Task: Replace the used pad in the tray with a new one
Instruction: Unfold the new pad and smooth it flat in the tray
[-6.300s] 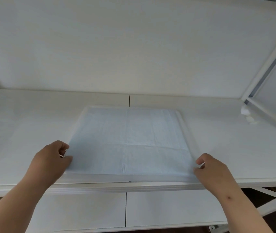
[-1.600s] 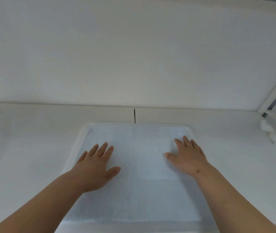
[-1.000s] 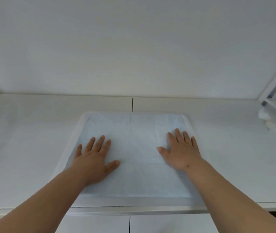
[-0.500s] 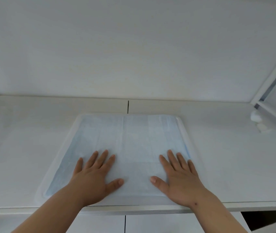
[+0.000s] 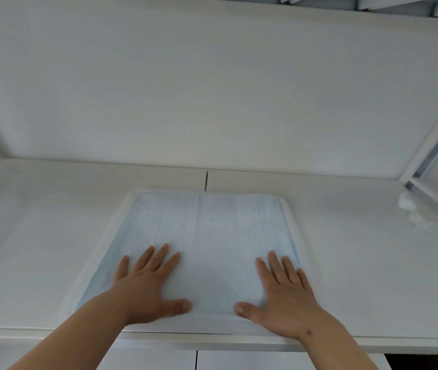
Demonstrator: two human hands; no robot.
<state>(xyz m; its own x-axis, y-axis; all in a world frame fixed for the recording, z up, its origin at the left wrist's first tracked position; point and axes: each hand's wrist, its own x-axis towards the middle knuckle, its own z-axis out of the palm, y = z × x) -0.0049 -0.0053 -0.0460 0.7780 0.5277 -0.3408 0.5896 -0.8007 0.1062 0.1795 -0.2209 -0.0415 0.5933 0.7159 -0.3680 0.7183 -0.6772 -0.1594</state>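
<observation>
Both hands have slid back toward the near edge of the pad since a second ago. Left hand (image 5: 148, 287) lies flat, fingers spread, palm down on the light blue pad (image 5: 212, 236); right hand (image 5: 284, 295) likewise, nothing gripped. Pad sits spread inside the white tray (image 5: 296, 231), at the front edge of the white tabletop (image 5: 39, 236). Small white object (image 5: 407, 205) far right
</observation>
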